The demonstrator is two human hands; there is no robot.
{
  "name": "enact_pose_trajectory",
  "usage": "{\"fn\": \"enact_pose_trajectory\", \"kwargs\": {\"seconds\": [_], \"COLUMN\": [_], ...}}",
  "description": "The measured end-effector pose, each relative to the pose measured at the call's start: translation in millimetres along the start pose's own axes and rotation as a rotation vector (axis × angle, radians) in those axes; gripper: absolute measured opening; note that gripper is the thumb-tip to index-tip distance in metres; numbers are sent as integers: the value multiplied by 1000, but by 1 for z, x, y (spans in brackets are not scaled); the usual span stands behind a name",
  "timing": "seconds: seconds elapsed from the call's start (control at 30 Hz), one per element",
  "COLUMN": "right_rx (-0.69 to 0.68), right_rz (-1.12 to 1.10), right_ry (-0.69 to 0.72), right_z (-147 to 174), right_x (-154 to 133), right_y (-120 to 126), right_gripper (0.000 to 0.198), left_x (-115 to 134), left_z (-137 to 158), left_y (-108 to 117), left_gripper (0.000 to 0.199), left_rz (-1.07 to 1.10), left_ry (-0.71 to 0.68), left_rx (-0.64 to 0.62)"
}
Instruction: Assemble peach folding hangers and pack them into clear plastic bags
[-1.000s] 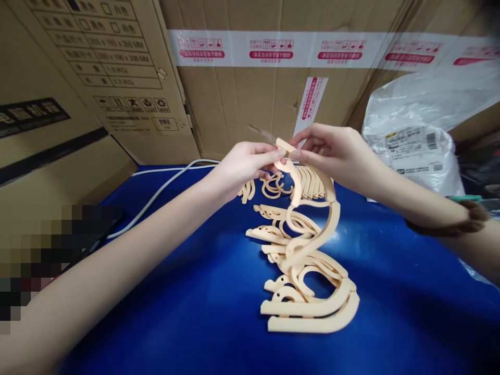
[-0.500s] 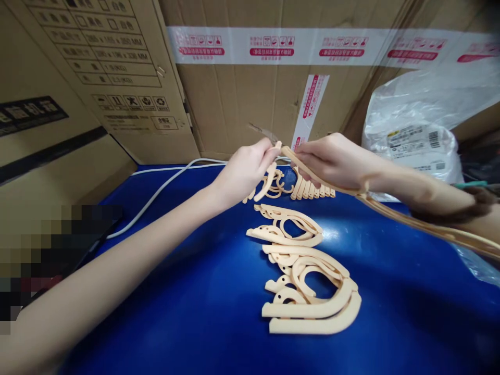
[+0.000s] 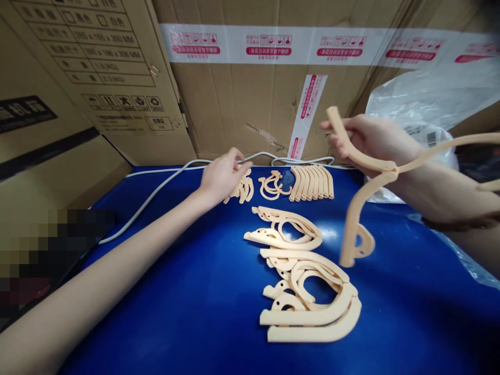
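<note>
Cream plastic folding hanger parts lie on the blue table. My right hand [image 3: 363, 135] is closed around one arm of a folding hanger [image 3: 375, 165], lifted at the right. Its other arm hangs down with a small holed loop near the end, and a thin curved piece reaches past my wrist. Over a small pile of short curved pieces [image 3: 246, 190] at the back, my left hand [image 3: 222, 174] has thumb and forefinger apart, with nothing visible between them. Some of its fingers are hidden.
Folded hangers [image 3: 308, 312] lie stacked mid-table. Behind them are loose hooks [image 3: 270, 187] and a row of hanger arms [image 3: 312, 182]. A white cable [image 3: 156, 195] runs along the back left. Cardboard boxes [image 3: 234, 99] wall the rear; a plastic bag [image 3: 414, 104] sits at right.
My hands have separated. The left moved left and down to the small pile; the right moved right, turning the hanger so one arm hangs down. The piece in my left hand is gone from it.
</note>
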State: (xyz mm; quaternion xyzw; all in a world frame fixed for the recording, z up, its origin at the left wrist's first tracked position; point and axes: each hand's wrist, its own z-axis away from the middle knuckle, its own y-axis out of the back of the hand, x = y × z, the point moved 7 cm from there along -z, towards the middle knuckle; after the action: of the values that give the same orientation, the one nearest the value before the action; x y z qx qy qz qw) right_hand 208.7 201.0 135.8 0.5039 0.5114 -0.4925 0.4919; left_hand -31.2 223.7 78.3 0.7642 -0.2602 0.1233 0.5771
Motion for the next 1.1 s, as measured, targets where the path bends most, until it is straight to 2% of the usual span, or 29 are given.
{"fn": "enact_pose_trajectory", "kwargs": {"seconds": [0.03,0.07,0.13,0.17,0.2,0.27,0.37,0.5,0.6,0.73,0.83,0.9,1.0,1.1], "right_rx": [81,153,234,234,207,104,-37,-84,-95,-23,-85,-155,-260,-234], "right_rz": [-60,-99,-108,-85,-50,64,389,1016,1365,1634,1687,1635,1431,1270], "right_ry": [43,103,244,310,367,425,531,779,867,835,714,608,421,183], "right_z": [0,1,2,4,5,7,14,29,33,33,29,24,11,-13], "right_x": [-2,-5,-9,-11,-11,-9,-7,-7,1,9,15,19,28,41], "right_y": [5,10,18,21,22,20,10,-16,-31,-33,-32,-30,-20,3], "right_gripper": [30,28,20,18,19,24,22,11,25,35,33,34,37,36], "left_x": [14,28,50,55,55,49,42,54,65,70,71,69,59,48], "left_z": [7,14,28,32,33,31,29,38,43,46,45,41,26,13], "left_y": [-5,-13,-28,-30,-29,-24,-19,-20,-21,-24,-27,-27,-21,-10], "left_gripper": [39,49,67,65,58,36,14,28,31,17,15,13,10,14], "left_rz": [169,373,710,844,954,1101,1162,1158,1204,1358,1343,1214,796,424], "left_ry": [-28,-47,0,52,108,195,233,197,184,284,315,266,149,67], "left_rx": [-72,-203,-475,-523,-522,-446,-419,-562,-664,-788,-849,-827,-665,-504]}}
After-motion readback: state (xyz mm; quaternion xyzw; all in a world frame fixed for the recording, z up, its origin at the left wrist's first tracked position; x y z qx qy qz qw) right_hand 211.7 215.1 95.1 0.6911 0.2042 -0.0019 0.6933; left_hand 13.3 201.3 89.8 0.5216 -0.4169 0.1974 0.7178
